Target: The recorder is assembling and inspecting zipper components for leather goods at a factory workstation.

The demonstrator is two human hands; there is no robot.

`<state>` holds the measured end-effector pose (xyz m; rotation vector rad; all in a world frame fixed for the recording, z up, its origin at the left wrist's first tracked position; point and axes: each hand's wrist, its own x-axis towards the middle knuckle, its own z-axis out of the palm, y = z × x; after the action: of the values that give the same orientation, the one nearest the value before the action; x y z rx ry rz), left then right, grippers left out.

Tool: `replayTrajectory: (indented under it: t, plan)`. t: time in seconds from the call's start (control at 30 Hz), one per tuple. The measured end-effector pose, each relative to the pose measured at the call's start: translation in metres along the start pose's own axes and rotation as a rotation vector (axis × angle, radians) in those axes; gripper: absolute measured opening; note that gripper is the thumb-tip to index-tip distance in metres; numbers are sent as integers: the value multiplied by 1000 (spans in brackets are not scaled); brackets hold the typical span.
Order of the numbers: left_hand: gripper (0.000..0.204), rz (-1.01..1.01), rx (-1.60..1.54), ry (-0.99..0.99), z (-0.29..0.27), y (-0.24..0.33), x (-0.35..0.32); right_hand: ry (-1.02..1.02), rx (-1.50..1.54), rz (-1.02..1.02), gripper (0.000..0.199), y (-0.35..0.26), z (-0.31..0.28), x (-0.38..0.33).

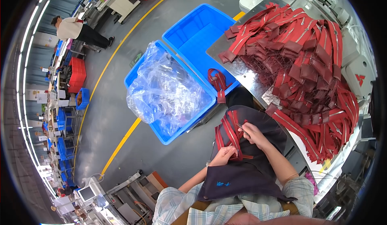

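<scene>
Red zippers (230,129) with metal teeth lie draped over the dark apron on my lap. My left hand (225,155) is closed on the lower end of a zipper, near a reddish-brown tab (247,157). Just above and to the right, my right hand (251,134) is pinched close to the same zippers. A small dark tip shows at its fingers, too small to name. A large heap of red zippers (298,35) with dark red end tabs (300,74) and loose threads covers the table to my right.
A blue bin (161,138) holding clear plastic bags (165,90) stands ahead left. Behind it is another blue bin (171,35), with a looped red zipper (219,86) over its near edge. The metal table (246,78) borders my right. Far left, a person (72,29) stands by workbenches.
</scene>
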<state>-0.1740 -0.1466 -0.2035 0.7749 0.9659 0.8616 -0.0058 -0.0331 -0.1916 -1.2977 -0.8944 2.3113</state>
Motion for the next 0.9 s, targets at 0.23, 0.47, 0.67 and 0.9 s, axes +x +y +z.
replayTrajectory:
  t: [0.23,0.47,0.67,0.9]
  plan:
    - [29,-46,70,25,3,9,1,-123,-271,67,31,-18,-5,24]
    - [28,-48,254,20,1,7,3,-221,-343,89,31,-19,-6,29]
    - [29,-81,260,23,2,12,4,-242,-373,40,26,-24,3,29]
    - [29,-139,268,-1,-1,11,12,-18,-724,-310,29,-19,-21,68]
